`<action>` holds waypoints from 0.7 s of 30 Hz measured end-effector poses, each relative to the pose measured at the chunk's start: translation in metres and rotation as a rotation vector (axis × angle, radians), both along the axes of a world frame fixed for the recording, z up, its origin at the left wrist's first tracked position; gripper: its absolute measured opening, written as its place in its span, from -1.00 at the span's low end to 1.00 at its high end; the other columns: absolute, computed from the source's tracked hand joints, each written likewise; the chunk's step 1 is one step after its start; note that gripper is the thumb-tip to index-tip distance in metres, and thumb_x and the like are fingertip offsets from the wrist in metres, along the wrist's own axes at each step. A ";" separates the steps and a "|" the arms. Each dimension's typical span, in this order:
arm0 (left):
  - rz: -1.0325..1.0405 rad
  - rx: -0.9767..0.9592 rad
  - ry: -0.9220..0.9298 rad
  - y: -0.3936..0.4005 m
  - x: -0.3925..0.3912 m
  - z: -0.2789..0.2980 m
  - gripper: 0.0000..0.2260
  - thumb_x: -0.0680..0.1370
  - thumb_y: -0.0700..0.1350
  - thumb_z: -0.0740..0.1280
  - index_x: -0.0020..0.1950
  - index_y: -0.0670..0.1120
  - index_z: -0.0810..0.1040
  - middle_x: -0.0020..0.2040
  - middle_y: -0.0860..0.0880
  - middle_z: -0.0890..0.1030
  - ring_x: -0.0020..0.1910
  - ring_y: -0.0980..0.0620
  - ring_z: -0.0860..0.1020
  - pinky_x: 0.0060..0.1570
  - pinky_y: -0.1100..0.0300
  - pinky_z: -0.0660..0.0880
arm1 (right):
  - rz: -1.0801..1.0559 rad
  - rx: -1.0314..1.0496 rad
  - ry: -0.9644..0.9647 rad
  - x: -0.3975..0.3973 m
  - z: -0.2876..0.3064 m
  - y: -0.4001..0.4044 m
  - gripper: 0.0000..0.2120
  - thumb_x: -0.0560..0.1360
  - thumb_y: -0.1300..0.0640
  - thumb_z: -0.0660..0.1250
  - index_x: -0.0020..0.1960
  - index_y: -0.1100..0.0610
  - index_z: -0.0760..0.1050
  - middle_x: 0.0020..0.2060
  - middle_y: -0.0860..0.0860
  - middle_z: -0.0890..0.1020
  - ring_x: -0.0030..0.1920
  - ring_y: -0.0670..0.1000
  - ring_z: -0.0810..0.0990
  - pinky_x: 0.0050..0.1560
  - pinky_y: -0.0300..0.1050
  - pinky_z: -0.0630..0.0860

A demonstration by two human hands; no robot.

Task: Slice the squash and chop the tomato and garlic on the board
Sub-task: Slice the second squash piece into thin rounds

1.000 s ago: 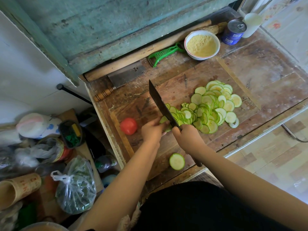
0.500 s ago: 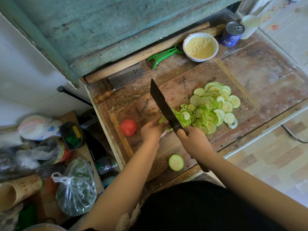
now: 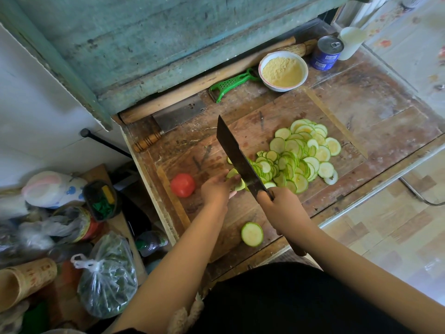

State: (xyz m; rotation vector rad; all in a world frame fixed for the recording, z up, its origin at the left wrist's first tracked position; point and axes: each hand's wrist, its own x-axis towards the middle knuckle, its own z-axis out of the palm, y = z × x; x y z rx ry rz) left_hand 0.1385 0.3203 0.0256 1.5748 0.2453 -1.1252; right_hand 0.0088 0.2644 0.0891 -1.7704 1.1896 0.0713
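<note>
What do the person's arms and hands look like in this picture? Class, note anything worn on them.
Both forearms are bare up to the bottom edge of the picture: no sleeves show. The left hand and right hand have no gloves, and no rings, watch or bracelets can be seen. The only clothing in view is a black garment on the body between the arms.

A modest home kitchen. A worn wooden worktop point(image 3: 375, 97) stands against a weathered green-painted wall point(image 3: 134, 39) and bears a cutting board point(image 3: 284, 116), a cleaver point(image 3: 178, 116), a green peeler point(image 3: 231, 84), a bowl of yellow meal point(image 3: 283, 71) and a tin can point(image 3: 327, 53). At the left, bagged greens point(image 3: 106, 278) and jars crowd a low shelf.
</note>
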 end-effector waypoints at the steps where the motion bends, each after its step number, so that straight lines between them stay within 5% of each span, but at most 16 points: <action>1: -0.001 0.005 -0.013 -0.001 0.001 -0.004 -0.68 0.50 -0.26 0.39 0.25 -0.13 0.50 0.05 -0.04 0.57 0.17 -0.08 0.55 0.13 0.10 0.50 | -0.003 0.004 0.004 0.000 0.000 0.000 -0.68 0.51 0.10 0.19 -0.35 0.20 0.22 -0.49 0.06 0.27 -0.45 0.08 0.31 -0.37 -0.08 0.33; 4: 0.088 0.007 0.038 -0.006 0.003 0.000 -0.88 0.55 -0.31 0.27 0.03 -0.15 0.51 0.05 -0.13 0.54 -0.06 0.00 0.60 0.17 0.02 0.48 | -0.002 0.019 0.010 0.001 0.000 -0.002 -0.70 0.51 0.10 0.19 -0.33 0.21 0.26 -0.49 0.07 0.29 -0.45 0.07 0.31 -0.38 -0.07 0.34; 6: 0.199 -0.030 0.141 -0.009 0.007 -0.001 -0.83 0.58 -0.36 0.13 -0.09 -0.20 0.47 0.01 -0.20 0.51 -0.29 0.05 0.63 0.12 -0.03 0.47 | 0.002 0.030 0.016 0.002 0.000 -0.003 -0.71 0.51 0.10 0.19 -0.32 0.21 0.28 -0.50 0.07 0.30 -0.46 0.08 0.32 -0.39 -0.07 0.33; 10: 0.173 0.032 0.052 -0.010 0.008 -0.011 -0.76 0.43 -0.37 0.42 0.07 -0.21 0.58 0.04 -0.19 0.59 0.00 -0.10 0.60 -0.03 0.02 0.57 | 0.018 0.034 0.036 0.007 0.000 -0.004 -0.71 0.52 0.08 0.19 -0.31 0.22 0.32 -0.49 0.09 0.34 -0.45 0.10 0.35 -0.38 -0.06 0.36; 21: 0.161 0.044 0.028 -0.011 0.007 -0.013 -0.64 0.38 -0.35 0.48 0.17 -0.22 0.58 0.02 -0.18 0.63 -0.04 -0.14 0.61 0.00 -0.03 0.57 | 0.020 0.047 0.082 0.021 -0.007 -0.005 -0.69 0.52 0.09 0.18 -0.34 0.20 0.25 -0.49 0.06 0.31 -0.49 0.07 0.31 -0.41 -0.07 0.35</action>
